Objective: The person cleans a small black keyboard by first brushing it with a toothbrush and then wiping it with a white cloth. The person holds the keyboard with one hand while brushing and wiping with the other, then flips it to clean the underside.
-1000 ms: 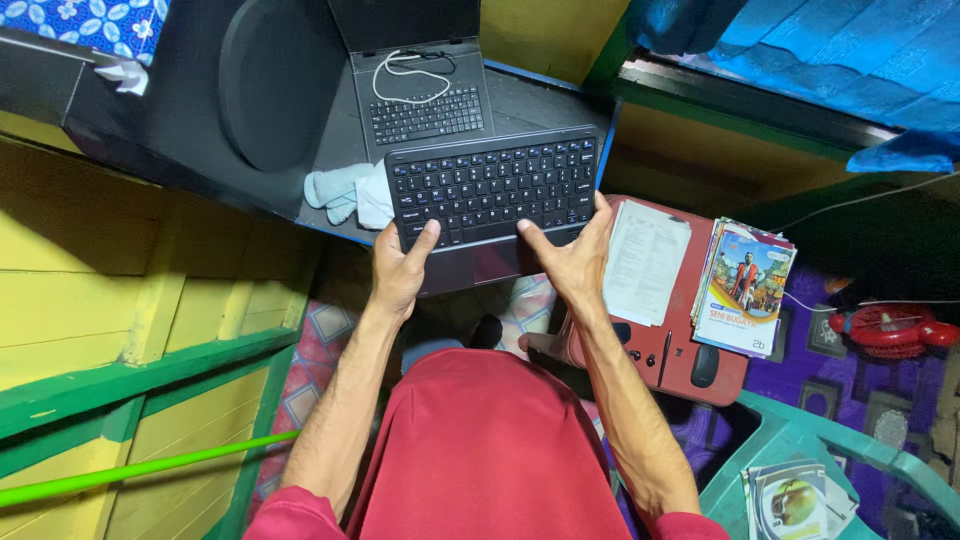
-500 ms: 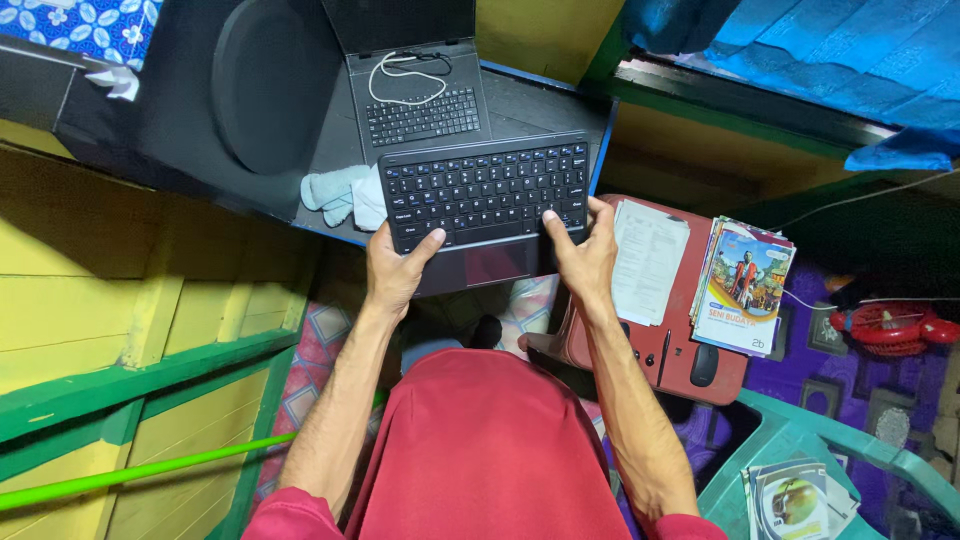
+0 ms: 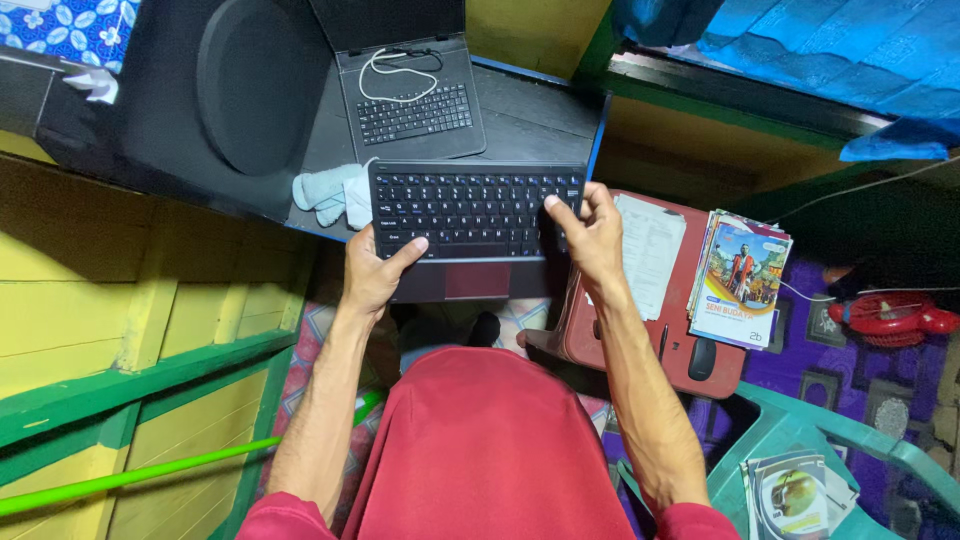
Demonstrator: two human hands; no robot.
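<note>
A black keyboard with a touchpad [image 3: 470,225] is held level over the front edge of a dark desk [image 3: 520,115]. My left hand [image 3: 372,272] grips its lower left corner, thumb on the bottom row of keys. My right hand [image 3: 592,235] holds the right end, thumb resting on the keys near that edge. Behind the keyboard a small black keyboard case [image 3: 410,100] lies open on the desk with a white cable [image 3: 395,72] coiled on it.
A pale blue cloth [image 3: 330,192] lies left of the keyboard. A red stool-like table [image 3: 665,345] at right carries papers [image 3: 650,250], booklets [image 3: 740,285] and a black mouse [image 3: 702,358]. A yellow and green wooden wall [image 3: 120,340] stands left; a teal chair [image 3: 800,460] sits lower right.
The keyboard has shifted slightly left and toward me and now sits level. My right hand slid from its lower edge up to its right end. The left hand kept its grip.
</note>
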